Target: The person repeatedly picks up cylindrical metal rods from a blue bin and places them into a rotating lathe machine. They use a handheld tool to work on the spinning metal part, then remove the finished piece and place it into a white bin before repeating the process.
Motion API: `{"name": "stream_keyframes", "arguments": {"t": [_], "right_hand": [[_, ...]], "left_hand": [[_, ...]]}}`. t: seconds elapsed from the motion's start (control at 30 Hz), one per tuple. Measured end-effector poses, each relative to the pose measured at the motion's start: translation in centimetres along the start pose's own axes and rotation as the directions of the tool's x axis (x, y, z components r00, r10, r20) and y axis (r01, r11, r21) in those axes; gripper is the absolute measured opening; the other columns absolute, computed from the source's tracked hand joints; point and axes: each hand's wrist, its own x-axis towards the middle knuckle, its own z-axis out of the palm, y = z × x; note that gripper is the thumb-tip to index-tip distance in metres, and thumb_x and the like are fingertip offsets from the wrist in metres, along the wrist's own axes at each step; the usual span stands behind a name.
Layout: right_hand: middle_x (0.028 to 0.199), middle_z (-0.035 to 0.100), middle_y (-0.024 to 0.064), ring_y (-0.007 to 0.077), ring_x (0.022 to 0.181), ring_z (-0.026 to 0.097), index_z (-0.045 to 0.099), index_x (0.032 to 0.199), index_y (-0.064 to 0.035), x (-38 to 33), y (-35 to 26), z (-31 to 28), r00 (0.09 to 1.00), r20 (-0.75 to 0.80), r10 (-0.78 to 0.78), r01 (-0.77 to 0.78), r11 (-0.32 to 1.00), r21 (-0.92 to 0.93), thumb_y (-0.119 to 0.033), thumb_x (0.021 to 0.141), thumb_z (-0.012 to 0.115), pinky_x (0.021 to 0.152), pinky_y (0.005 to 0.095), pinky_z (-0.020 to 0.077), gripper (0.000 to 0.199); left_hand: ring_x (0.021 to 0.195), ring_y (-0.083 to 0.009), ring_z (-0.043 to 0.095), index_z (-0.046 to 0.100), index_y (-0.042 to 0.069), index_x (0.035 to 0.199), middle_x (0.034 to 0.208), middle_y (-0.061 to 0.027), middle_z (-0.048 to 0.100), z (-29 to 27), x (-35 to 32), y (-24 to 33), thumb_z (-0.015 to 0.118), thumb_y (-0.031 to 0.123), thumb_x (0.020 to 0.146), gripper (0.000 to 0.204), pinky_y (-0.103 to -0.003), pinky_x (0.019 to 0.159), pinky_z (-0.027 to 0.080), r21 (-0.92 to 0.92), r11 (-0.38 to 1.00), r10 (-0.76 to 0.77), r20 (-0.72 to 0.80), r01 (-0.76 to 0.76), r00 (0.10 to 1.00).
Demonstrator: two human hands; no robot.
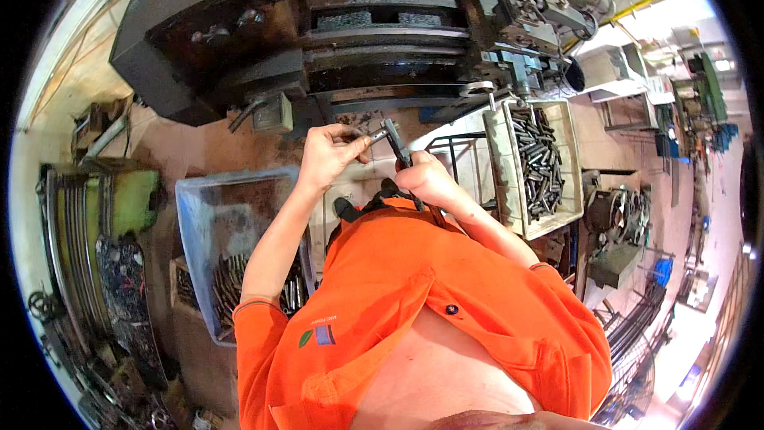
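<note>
Head view, left hand: the left hand (328, 158) is closed in a pinch, thumb and fingertips gripping a short metal pin (379, 136).
Right hand: the right hand (430, 181) is wrapped closed around the lower body of a caliper (393, 137), which tilts up and leftward out of the fist.
Metal pin: it lies between the two hands, in front of the torso, its far end at the caliper's upper part; whether the jaws touch it is too small to tell.
Orange shirt: the person's orange shirt (382, 263) lies just below the hands, sleeves reaching about the elbows.
Blue bin: left of the left forearm, a translucent blue plastic bin (189, 227) holds metal rods (231, 275) in its nearer part.
Off-white crate: right of the right hand, an off-white crate (574, 155) holds a heap of dark metal cylinders (541, 163).
Lathe: beyond the hands, a dark lathe (211, 44) spans the upper area, its bed rails running left to right.
Green machine: a green machine (134, 201) stands at far left, past the blue bin.
</note>
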Motion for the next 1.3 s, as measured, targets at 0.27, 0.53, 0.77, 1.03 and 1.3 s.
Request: {"name": "stream_keyframes", "arguments": {"t": [0.27,0.53,0.77,1.03,1.3], "right_hand": [[0.06,0.049,0.0033,0.0124,0.057,0.045,0.052,0.064,-0.001,0.8,2.3,-1.6,0.982,0.135,0.135,-0.189,0.768,0.612,-0.012,0.064,0.055,0.052,0.0279,0.0353,0.012],[0.063,0.051,0.0027,0.013,0.057,0.049,0.052,0.075,-0.004,10.2,2.6,-8.8,0.982,-0.155,0.105,0.052,0.643,0.764,-0.008,0.07,0.051,0.053,0.0264,0.0384,0.007],[0.062,0.047,-0.0001,0.0105,0.054,0.042,0.05,0.074,-0.0058,18.6,2.1,-13.6,0.975,-0.208,0.075,0.117,0.622,0.774,-0.008,0.068,0.052,0.049,0.0257,0.035,0.007],[0.07,0.047,0.0037,0.0139,0.066,0.044,0.048,0.086,-0.0006,21.2,1.0,-17.0,0.954,-0.298,0.008,0.186,0.767,0.614,-0.014,0.063,0.056,0.058,0.0283,0.039,0.028],[0.066,0.044,0.0017,0.0116,0.061,0.04,0.047,0.079,-0.0023,22.2,-0.2,-17.6,0.969,-0.244,-0.028,0.193,0.701,0.687,-0.014,0.063,0.056,0.054,0.028,0.0366,0.022]], "left_hand": [[0.067,-0.0139,0.062,0.057,-0.006,0.098,0.079,-0.0098,0.062,1.5,3.5,-0.6,0.065,0.017,0.08,0.031,-0.024,0.058,0.048,-0.078,0.994,-0.07,0.093,0.077,0.993],[0.099,-0.0176,0.053,0.045,-0.008,0.117,0.107,-0.0119,0.055,8.1,7.2,-3.0,0.07,0.025,0.076,0.058,-0.031,0.086,0.044,0.032,0.992,-0.126,0.301,0.122,0.945],[0.084,-0.0123,0.054,0.047,0.001,0.104,0.095,-0.0038,0.053,12.7,15.1,0.3,0.072,0.02,0.073,0.044,-0.027,0.071,0.046,-0.053,0.998,-0.019,0.225,0.032,0.974],[0.073,-0.0125,0.054,0.047,-0.003,0.104,0.086,-0.0053,0.057,12.9,21.3,2.0,0.075,0.018,0.061,0.055,-0.027,0.063,0.045,-0.223,0.956,-0.131,0.255,0.19,0.958],[0.064,-0.0082,0.052,0.052,0.0,0.093,0.075,-0.0015,0.057,13.0,21.8,3.1,0.075,0.029,0.06,0.049,-0.023,0.056,0.042,-0.248,0.965,-0.037,0.195,0.085,0.98]]}}
